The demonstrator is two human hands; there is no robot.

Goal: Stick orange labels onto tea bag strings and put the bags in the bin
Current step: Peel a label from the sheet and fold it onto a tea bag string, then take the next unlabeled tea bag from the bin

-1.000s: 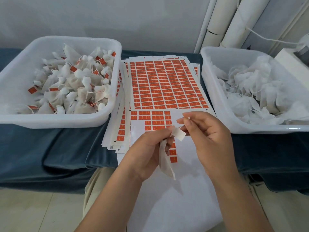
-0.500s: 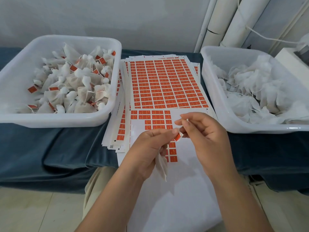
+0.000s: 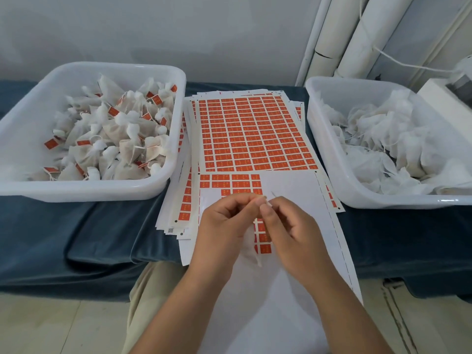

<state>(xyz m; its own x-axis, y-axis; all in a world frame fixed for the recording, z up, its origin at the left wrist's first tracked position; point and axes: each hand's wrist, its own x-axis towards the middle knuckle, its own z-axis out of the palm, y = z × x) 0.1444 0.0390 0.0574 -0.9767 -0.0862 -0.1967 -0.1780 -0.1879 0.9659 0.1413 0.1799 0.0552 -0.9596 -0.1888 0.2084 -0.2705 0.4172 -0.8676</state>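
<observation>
A small white tea bag (image 3: pixel 249 247) hangs between two hands held just above the near end of a label sheet (image 3: pixel 255 134). The left hand (image 3: pixel 224 226) curls its fingers round the bag's top, so only the lower gauze shows. The right hand (image 3: pixel 288 226) pinches the string (image 3: pixel 272 194), and a thin pale line of it shows just above the meeting fingertips. Whether a label sits between those fingertips cannot be made out. Both forearms reach up from the bottom edge, wrists angled inward. The sheet is the top one of a stack, with rows of orange labels at its far end and mostly peeled backing nearer the hands. To the left stands a white bin (image 3: pixel 89 192) of tea bags with orange labels. To the right, a second white bin (image 3: pixel 383 200) holds plain white bags and is cut off by the frame. Everything rests on a blue cloth surface (image 3: pixel 76 238).
</observation>
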